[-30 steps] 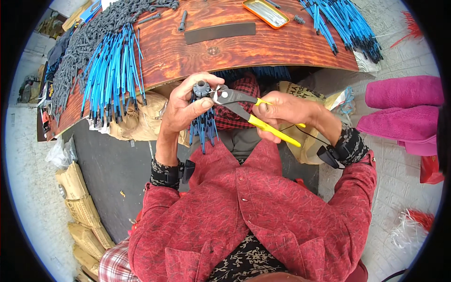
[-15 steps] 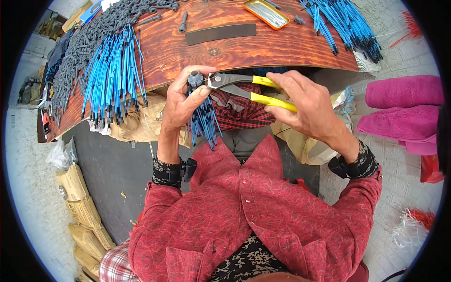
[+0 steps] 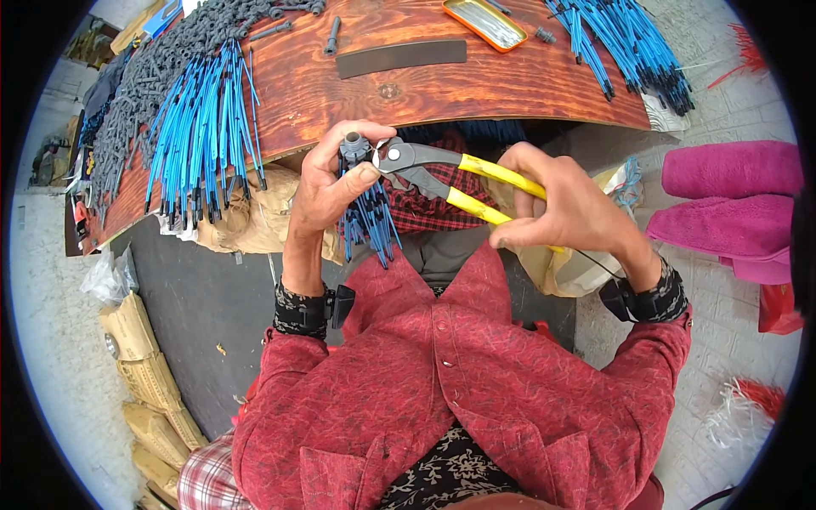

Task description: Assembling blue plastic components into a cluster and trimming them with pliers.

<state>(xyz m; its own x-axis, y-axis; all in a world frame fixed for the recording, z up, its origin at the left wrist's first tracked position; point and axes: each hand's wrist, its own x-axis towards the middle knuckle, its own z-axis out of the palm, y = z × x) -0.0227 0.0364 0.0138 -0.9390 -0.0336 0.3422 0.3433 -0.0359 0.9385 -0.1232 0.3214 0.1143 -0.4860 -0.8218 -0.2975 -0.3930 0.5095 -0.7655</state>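
A dark grey ribbed plastic hub [image 3: 353, 146] is pinched upright between the thumb and forefinger of my left hand [image 3: 325, 187]. A bundle of thin blue rods with black tips [image 3: 371, 219] hangs beneath it, partly hidden by my palm. Yellow-handled cutting pliers [image 3: 416, 160] are in my right hand [image 3: 568, 202], with fingers around the upper handle and the thumb at the lower one. Their jaws meet a fine pale wire at the hub's right side, close to my left fingertips. Whether the jaws are fully together is too small to tell.
The wooden table [image 3: 382, 102] holds a heap of grey plastic parts [image 3: 127, 144], blue rods [image 3: 204, 127] at left, more blue rods [image 3: 625, 42] at right, a dark strip [image 3: 401, 59] and an orange-rimmed tin [image 3: 484, 24] of thin metal pieces. Magenta towels [image 3: 731, 200] lie at right.
The pliers have tilted, their handles swinging down and to the right. My right hand has shifted right with a looser hold on them. My left hand and the hub stay nearly still.
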